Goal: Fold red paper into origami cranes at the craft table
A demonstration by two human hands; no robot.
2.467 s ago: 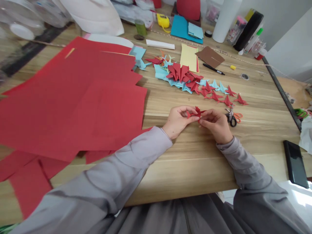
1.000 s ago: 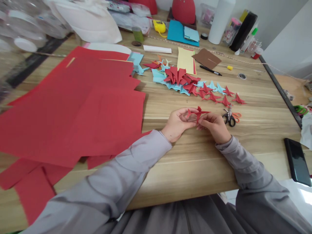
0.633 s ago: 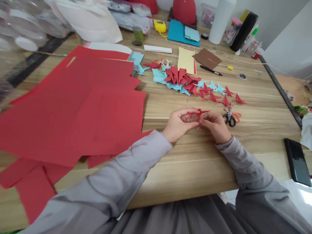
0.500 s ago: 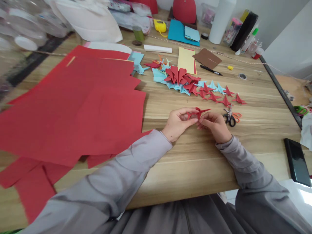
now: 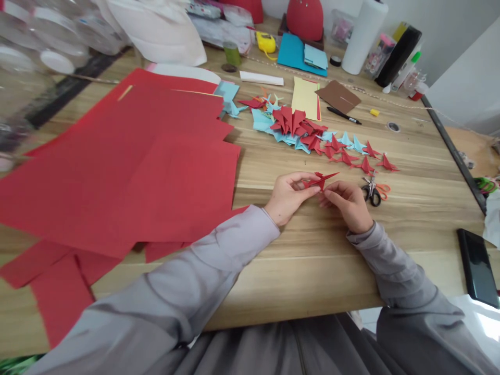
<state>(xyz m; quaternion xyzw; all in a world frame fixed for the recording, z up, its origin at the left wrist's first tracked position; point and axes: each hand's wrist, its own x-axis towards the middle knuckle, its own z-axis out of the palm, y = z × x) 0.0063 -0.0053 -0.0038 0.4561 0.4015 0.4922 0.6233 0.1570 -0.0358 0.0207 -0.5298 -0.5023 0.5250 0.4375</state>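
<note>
L hand has the red paper bird pinched btwn thumb & fingers, over the table near its front edge. R hand is right up at the bird's near wing, thumb & forefinger drawn together; can't tell from here if they grip it. Bird's long axis runs slantwise, L hand end lower, sharp tip out to the person's right & a bit away; can't tell if that's head or tail.

Just right of R hand: black-handled scissors w/ orange handles beside. Beyond the hands, small folded birds, red & lt blue, in rough rows, then a pile of red folded paper on lt blue pieces. Big red sheets cover the person's left.

Containers at back: pink-lidded clear tub, small mixed bits inside, too small to ID; clear box w/ something pink; clear jars far left, contents unclear. Print on the plastic packets too blurred to read.
</note>
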